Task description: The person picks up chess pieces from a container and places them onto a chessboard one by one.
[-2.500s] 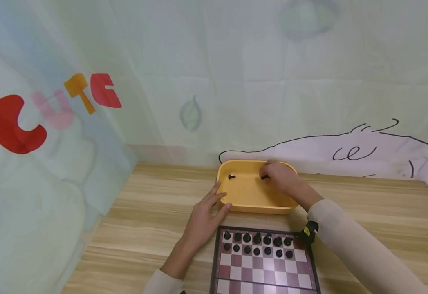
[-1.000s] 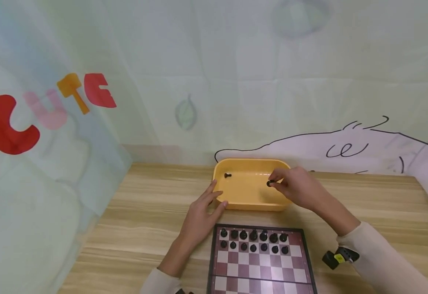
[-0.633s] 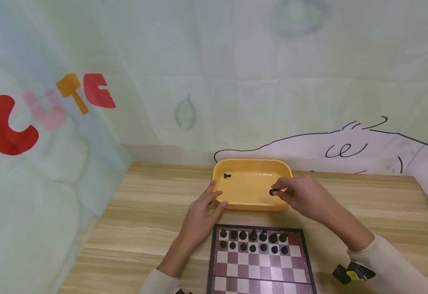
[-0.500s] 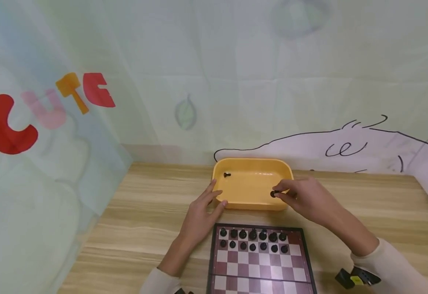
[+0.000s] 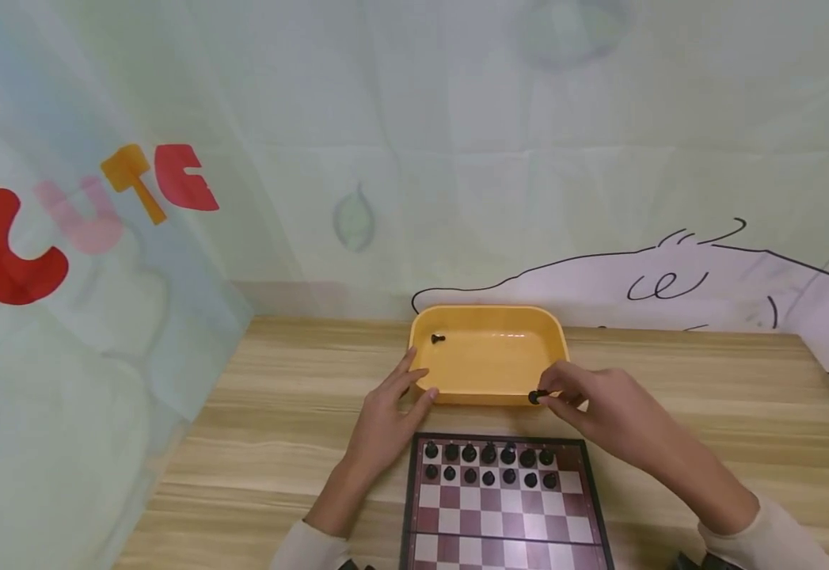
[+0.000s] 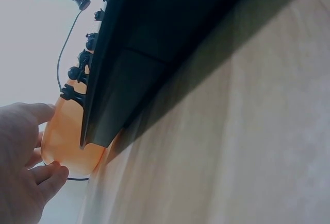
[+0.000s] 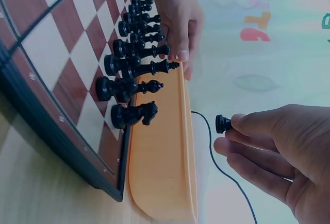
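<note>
In the head view my right hand [image 5: 610,412] pinches a black chess piece [image 5: 537,397] between thumb and fingertips, above the near right rim of the yellow tray [image 5: 485,376]. The right wrist view shows the round base of this piece; its top is hidden by the fingers. My left hand [image 5: 383,423] rests on the tray's left end, fingers mostly straight. One small black chess piece [image 5: 438,339] lies on its side in the tray's far left corner. Nearer me is a chessboard [image 5: 503,522] with two rows of upright black pieces [image 5: 488,454] along its far edge.
Wood-grain table [image 5: 271,396] lies under everything. A printed cloth backdrop [image 5: 300,214] hangs behind and to the left of it, close to the tray's far side. The board's near part runs out of the head view.
My right hand has taken the chess piece from inside the tray, lifted it, and brought it right and toward me, to the near rim. The left hand stays at the tray.
</note>
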Available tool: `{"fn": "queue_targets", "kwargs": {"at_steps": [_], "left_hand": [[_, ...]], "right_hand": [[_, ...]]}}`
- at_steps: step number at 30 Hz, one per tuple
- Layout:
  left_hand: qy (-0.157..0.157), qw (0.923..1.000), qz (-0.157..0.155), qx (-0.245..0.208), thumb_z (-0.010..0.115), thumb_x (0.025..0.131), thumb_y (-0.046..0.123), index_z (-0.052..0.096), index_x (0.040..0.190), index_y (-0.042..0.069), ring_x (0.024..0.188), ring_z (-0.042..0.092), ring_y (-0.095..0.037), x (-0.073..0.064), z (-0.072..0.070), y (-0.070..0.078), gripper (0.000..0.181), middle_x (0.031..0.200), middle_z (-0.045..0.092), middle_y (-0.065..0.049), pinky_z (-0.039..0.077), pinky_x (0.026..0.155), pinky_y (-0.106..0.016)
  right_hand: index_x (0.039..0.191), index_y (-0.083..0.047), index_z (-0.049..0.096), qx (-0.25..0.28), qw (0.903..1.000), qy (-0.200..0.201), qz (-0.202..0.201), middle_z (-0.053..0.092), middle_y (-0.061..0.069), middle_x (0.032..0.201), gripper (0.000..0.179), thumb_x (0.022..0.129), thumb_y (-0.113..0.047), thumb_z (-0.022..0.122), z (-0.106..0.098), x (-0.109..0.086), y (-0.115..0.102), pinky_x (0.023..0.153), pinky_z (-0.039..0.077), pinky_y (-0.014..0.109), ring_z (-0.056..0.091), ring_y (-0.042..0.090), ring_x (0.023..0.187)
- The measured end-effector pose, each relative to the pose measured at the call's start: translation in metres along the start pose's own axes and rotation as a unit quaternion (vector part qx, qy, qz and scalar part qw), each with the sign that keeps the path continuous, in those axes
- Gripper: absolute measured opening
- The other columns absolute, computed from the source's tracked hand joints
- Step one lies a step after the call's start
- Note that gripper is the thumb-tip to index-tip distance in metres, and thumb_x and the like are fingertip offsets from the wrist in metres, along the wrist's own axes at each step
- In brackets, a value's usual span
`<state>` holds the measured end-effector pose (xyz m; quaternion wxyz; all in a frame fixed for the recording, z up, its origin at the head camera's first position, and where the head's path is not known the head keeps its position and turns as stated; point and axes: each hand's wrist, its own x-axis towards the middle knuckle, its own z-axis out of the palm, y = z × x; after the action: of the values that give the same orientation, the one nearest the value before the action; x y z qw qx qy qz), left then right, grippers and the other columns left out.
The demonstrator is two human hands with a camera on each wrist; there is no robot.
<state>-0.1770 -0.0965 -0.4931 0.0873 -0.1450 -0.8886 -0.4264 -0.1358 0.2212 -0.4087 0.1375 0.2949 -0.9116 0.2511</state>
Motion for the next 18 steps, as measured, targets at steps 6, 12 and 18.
{"fn": "queue_targets", "kwargs": {"at_steps": [6,12,18], "left_hand": [[-0.002,1.0,0.0,-0.002,0.07,0.103,0.04,0.069,0.139,0.011,0.151,0.048,-0.024,0.001,-0.001,0.0,0.046,0.17,0.038,0.004,0.05,0.118,-0.043],[-0.002,1.0,-0.006,0.0,0.07,0.103,0.041,0.068,0.14,0.012,0.152,0.046,-0.024,0.0,-0.003,0.001,0.047,0.171,0.037,0.005,0.049,0.119,-0.043],[-0.003,1.0,-0.003,-0.002,0.071,0.103,0.04,0.069,0.139,0.013,0.152,0.046,-0.024,0.0,-0.002,0.002,0.045,0.17,0.038,0.003,0.047,0.12,-0.043]], "right_hand": [[0.103,-0.021,0.071,0.006,1.0,-0.003,-0.001,0.08,-0.012,0.094,0.027,0.088,-0.003,0.085,-0.001,-0.012,-0.002,0.065,0.062,0.018,0.072,-0.003,0.077],[0.1,-0.026,0.072,-0.006,0.9999,0.006,-0.008,0.08,-0.017,0.093,0.031,0.086,-0.003,0.086,0.001,-0.024,-0.002,0.065,0.062,0.017,0.072,-0.006,0.079],[0.097,-0.027,0.073,-0.017,0.9995,-0.018,0.02,0.081,-0.016,0.091,0.029,0.086,-0.004,0.086,0.002,-0.035,-0.001,0.064,0.063,0.019,0.071,-0.007,0.078]]}}
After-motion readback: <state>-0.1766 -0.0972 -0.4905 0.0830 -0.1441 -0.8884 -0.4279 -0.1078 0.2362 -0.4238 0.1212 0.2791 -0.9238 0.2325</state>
